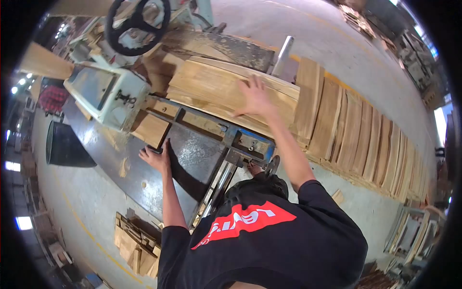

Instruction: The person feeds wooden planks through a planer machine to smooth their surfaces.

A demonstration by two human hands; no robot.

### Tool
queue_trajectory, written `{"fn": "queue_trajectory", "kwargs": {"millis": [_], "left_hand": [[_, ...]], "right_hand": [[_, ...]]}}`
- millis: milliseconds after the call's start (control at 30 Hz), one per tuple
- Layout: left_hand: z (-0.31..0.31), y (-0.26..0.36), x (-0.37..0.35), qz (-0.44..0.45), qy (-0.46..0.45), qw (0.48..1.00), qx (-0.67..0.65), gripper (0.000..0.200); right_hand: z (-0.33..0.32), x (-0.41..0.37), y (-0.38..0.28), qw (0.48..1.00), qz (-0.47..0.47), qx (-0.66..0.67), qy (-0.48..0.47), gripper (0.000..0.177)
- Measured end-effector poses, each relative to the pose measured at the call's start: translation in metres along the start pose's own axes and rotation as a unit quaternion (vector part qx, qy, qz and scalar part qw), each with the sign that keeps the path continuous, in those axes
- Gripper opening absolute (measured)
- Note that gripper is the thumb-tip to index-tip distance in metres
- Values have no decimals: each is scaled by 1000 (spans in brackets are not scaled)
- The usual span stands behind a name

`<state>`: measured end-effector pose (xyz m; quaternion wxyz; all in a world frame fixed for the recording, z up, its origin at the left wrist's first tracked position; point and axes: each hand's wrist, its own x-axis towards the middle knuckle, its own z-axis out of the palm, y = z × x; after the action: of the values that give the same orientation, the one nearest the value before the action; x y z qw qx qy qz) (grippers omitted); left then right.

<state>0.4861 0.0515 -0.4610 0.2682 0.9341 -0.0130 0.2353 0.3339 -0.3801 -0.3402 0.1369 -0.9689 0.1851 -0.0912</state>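
Head view: the right hand [255, 96] is laid flat, fingers spread, on the plank stack [226, 89], which is piled just beyond the steel machine table [195, 154]. It looks pressed down so that the boards are steadied. On the table itself the left hand [155, 158] is set against a short board's [150, 129] near end. Whether that board is gripped cannot be told. Beyond the table a black handwheel [137, 24] is seen.
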Motion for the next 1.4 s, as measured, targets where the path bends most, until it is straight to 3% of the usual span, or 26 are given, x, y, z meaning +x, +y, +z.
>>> {"fn": "queue_trajectory", "kwargs": {"millis": [100, 300, 400, 467, 533, 600, 633, 667, 733, 833, 900, 967, 1067, 1100, 1133, 1200, 1233, 1333, 1400], "left_hand": [[-3, 1, -1, 13, 7, 1000, -12, 100], [-16, 20, -24, -3, 89, 990, -111, 76], [-35, 43, -69, 73, 58, 985, -142, 74], [-77, 92, -106, 32, -87, 953, -287, 79], [-103, 128, -140, 63, -148, 924, -348, 90], [-129, 155, -170, 51, -221, 894, -386, 116], [-142, 166, -181, 55, -258, 881, -392, 132], [-153, 173, -190, 58, -292, 868, -398, 148], [-173, 186, -204, 64, -314, 881, -347, 166], [-162, 170, -237, -14, -222, 917, -331, 162], [-166, 156, -250, -94, -199, 930, -293, 154], [-167, 136, -260, -81, -193, 944, -255, 151], [-176, 132, -258, -71, -202, 960, -179, 140], [-174, 135, -256, -63, -198, 966, -156, 140], [-171, 137, -255, -53, -194, 970, -133, 141], [-158, 142, -252, -33, -195, 974, -111, 140], [-148, 140, -251, -22, -197, 974, -106, 139], [-113, 141, -244, 6, -170, 982, -86, 144], [-93, 141, -234, 32, -156, 985, -69, 146]], "right_hand": [[-12, -4, 17, 998, -28, 46, -23, 134], [-21, -10, -1, 998, -29, 11, -51, 123], [-42, -24, -27, 992, 0, 91, -87, 116], [-33, -29, -35, 953, -6, 279, -121, 110], [-15, -30, -46, 876, 3, 449, -177, 105], [5, -34, -61, 770, 21, 585, -252, 97], [-6, -41, -72, 731, 100, 582, -342, 84], [-29, -53, -92, 629, 161, 625, -433, 75], [-16, -72, -129, 423, 125, 785, -436, 67], [16, -94, -167, 348, 146, 818, -433, 61], [39, -100, -167, 364, 187, 779, -476, 60], [66, -106, -168, 384, 218, 755, -484, 55], [125, -103, -140, 671, 77, 615, -407, 44], [131, -94, -131, 831, -37, 416, -369, 34], [116, -99, -133, 870, -96, 408, -260, 34], [82, -111, -140, 902, -213, 374, -25, 33], [77, -111, -140, 902, -256, 348, 2, 38], [80, -115, -133, 887, -312, 326, -94, 39], [92, -117, -124, 893, -339, 270, -122, 51]]}}
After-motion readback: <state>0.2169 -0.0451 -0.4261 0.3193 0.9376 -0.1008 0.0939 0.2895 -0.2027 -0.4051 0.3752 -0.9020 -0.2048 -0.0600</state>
